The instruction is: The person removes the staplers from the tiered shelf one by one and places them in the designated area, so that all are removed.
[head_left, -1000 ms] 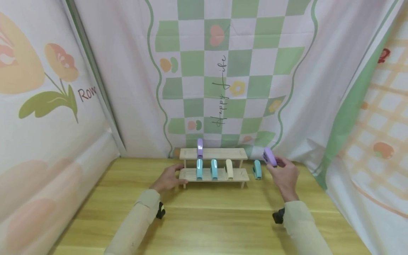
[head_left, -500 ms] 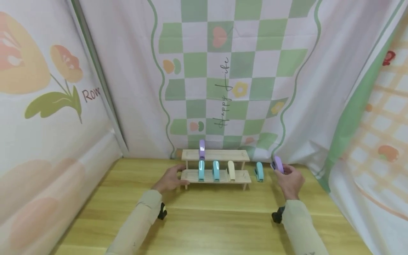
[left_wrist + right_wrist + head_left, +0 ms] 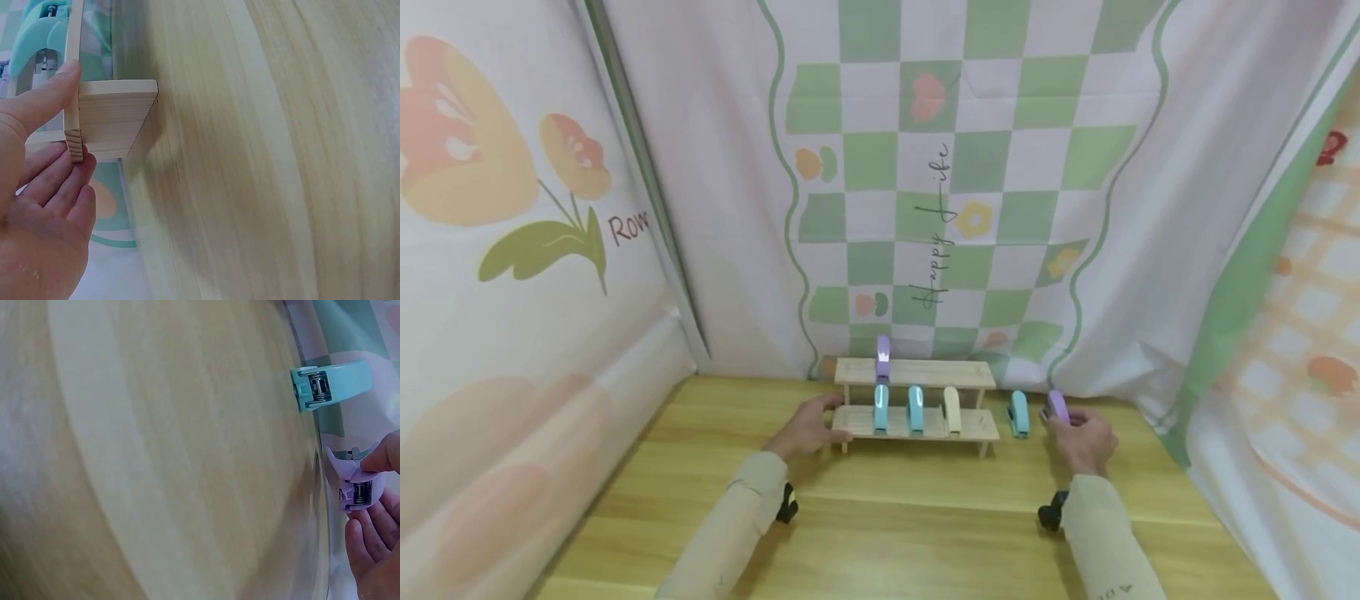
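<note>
My left hand (image 3: 808, 427) grips the left end of a two-tier wooden shelf (image 3: 857, 423). In the left wrist view its thumb lies on the board and its fingers curl beneath. Between thumb and fingers, my right hand (image 3: 1086, 437) holds a purple stapler (image 3: 1057, 406) at the right of the table; I cannot tell whether the stapler touches the wood. Just left of it a teal stapler (image 3: 334, 384) stands on the table. Two teal staplers (image 3: 881, 408) and a cream stapler (image 3: 952, 409) line the lower tier. Another purple stapler (image 3: 883, 358) stands on the upper tier, towards its left.
The wooden table (image 3: 917, 533) runs back to a patterned cloth (image 3: 977, 167) hanging right behind the shelf. More printed cloth (image 3: 550, 333) closes off the left, and a curtain (image 3: 1262, 333) hangs along the right.
My right hand has lowered the purple stapler and moved it rightward, away from the shelf, to beside the teal one. The left hand keeps its grip on the shelf. The head view has shifted slightly.
</note>
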`<action>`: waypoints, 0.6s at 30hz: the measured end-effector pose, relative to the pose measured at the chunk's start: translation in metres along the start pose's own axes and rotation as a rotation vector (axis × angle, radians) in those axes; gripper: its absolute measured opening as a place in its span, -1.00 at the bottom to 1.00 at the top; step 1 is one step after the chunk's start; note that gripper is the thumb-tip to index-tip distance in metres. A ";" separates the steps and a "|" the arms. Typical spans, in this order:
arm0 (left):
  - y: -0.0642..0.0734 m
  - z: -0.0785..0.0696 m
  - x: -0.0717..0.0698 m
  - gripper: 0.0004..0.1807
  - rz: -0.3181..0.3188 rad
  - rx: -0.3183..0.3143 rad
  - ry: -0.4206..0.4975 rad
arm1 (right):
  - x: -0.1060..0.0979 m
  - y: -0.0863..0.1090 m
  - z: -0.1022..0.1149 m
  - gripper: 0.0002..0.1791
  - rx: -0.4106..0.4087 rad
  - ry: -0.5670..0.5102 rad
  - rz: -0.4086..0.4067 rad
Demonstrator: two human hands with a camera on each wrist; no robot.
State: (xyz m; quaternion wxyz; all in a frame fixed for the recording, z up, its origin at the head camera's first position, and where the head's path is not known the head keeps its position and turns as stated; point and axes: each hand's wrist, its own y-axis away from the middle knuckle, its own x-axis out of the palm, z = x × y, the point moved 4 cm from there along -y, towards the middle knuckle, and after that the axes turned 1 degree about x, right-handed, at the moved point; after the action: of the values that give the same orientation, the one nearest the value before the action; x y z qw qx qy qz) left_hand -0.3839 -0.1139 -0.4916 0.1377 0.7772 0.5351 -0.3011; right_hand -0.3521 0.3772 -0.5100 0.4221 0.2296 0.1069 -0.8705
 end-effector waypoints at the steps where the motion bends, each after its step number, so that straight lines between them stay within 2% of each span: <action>1: 0.000 0.000 0.000 -0.16 0.001 0.000 -0.001 | 0.000 0.000 -0.001 -0.44 -0.011 0.001 -0.002; 9: 0.002 -0.004 0.000 -0.15 -0.003 0.002 0.002 | 0.001 -0.003 -0.007 -0.47 -0.024 0.034 -0.011; 18: 0.003 -0.003 0.000 -0.17 -0.009 -0.007 0.007 | 0.003 -0.003 -0.013 -0.43 -0.025 0.041 0.040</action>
State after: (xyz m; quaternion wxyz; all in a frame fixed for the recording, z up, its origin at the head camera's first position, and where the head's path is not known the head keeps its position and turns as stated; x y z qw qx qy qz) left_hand -0.3804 -0.1134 -0.4896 0.1371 0.7752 0.5403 -0.2973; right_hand -0.3518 0.3825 -0.5230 0.4398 0.2443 0.1218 -0.8556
